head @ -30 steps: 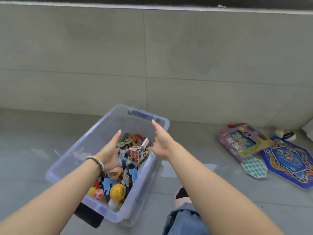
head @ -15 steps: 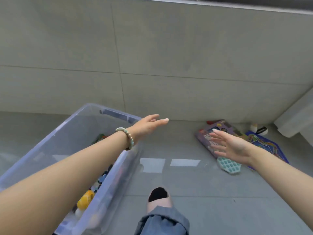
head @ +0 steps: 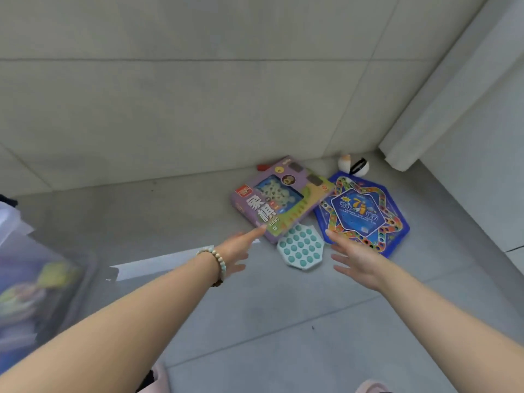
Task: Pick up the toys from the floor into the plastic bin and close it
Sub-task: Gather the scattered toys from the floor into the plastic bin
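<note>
Your left hand and right hand are both spread and empty, reaching for the purple game box. It lies flat on the floor by the wall, well apart from the plastic bin. It looks like light, stiff cardboard, so grip its long edges.

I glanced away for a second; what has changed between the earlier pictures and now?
The left hand and right hand left the clear plastic bin and swung right, toward the purple game box and the blue hexagonal game board. Neither holds anything. Both toys lie unmoved.
</note>
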Tool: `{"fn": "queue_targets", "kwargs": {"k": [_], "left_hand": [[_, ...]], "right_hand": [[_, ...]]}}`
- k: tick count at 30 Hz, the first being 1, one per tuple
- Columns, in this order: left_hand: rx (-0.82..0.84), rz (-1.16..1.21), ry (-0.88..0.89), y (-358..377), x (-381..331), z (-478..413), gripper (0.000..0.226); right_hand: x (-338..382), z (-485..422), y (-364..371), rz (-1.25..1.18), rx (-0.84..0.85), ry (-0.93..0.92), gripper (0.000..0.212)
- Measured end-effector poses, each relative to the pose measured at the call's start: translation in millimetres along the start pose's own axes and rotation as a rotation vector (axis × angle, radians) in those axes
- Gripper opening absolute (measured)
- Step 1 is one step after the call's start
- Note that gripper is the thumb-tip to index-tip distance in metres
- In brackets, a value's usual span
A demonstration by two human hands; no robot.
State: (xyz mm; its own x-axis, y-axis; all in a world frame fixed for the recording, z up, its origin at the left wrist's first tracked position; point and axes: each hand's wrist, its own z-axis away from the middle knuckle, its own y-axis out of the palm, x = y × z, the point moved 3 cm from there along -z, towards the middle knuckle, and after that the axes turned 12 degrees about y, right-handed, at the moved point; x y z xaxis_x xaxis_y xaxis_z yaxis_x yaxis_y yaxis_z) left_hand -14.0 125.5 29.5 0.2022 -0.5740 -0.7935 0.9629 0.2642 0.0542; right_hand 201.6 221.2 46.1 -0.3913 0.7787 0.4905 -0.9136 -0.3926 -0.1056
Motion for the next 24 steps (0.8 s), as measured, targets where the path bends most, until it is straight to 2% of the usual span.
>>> {"fn": "queue_targets", "kwargs": {"k": [5, 10, 14, 17, 19, 24], "left_hand": [[0.005, 0.121, -0.137, 32, 25, -39, 0.078], [0.023, 0.156, -0.186, 63, 44, -65, 0.062], [0.014, 0.203, -0.182, 75, 41, -71, 0.046], [-0.001, 0.163, -0.21, 76, 37, -56, 0.052], [-0.008, 0.081, -0.199, 66, 30, -38, 0.055], [0.072, -0.014, 0.062, 4, -20, 52, 0.028]], "right_hand": [[-6, -48, -4, 0.001, -0.069, 0.077, 0.069], [-8, -87, 8, -0.039, -0.054, 0.064, 0.041], [-16, -93, 12, -0.067, -0.205, -0.001, 0.032], [-30, -78, 0, 0.046, -0.248, -0.006, 0.021], [-29, -51, -4, 0.042, -0.202, -0.026, 0.025], [15, 51, 39, 0.028, 0.02, -0.194, 0.025]]}}
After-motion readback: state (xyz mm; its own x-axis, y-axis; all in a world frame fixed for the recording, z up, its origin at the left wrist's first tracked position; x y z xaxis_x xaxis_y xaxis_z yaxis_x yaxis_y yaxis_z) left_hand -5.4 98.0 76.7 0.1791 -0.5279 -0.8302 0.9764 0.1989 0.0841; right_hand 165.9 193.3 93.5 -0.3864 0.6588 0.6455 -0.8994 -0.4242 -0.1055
